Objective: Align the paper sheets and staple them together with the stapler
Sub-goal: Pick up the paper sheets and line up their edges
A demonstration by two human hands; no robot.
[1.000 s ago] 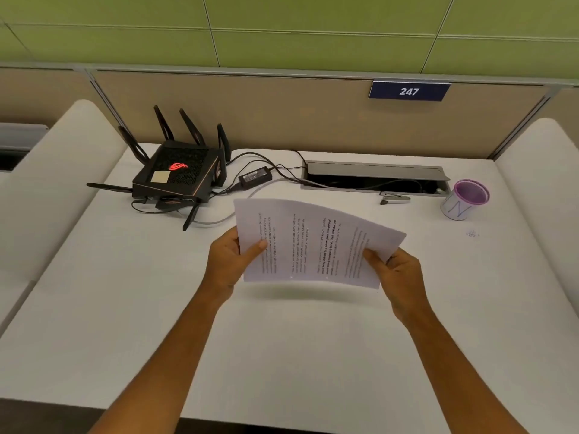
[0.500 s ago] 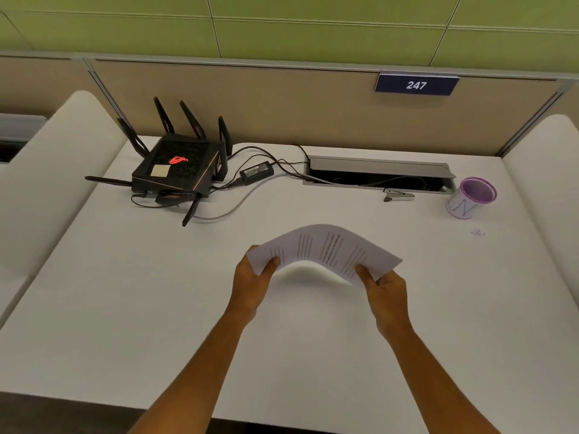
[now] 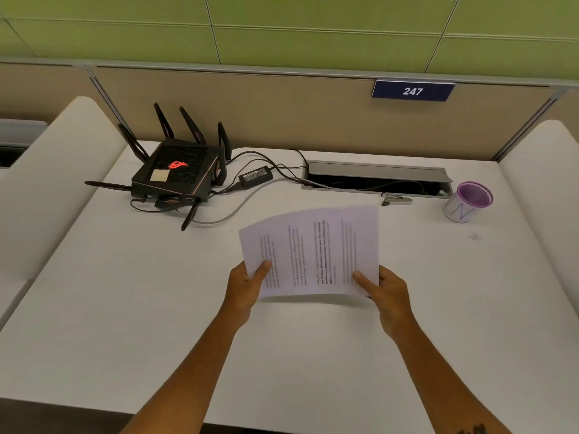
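Paper sheets (image 3: 313,252): held off the desk in both hands, not yet stapled.

Left hand (image 3: 246,285) pinches the near-left corner, thumb on top. Right hand (image 3: 387,291) pinches the near-right corner the same way. Sheets are tilted up, text running sideways, near edge just above the white desk (image 3: 156,308). My guess is this two-corner hold is for tapping the edges square; can't tell from here if the edges line up. Stapler (image 3: 396,200) lies beyond the sheets to the right, just in front of the open cable tray (image 3: 376,172), well apart from either hand. Nothing blocks the reach to it. Purple cup (image 3: 468,202) stands right of the stapler. Black router (image 3: 175,173) with power brick and cables sits far left, out of the way.
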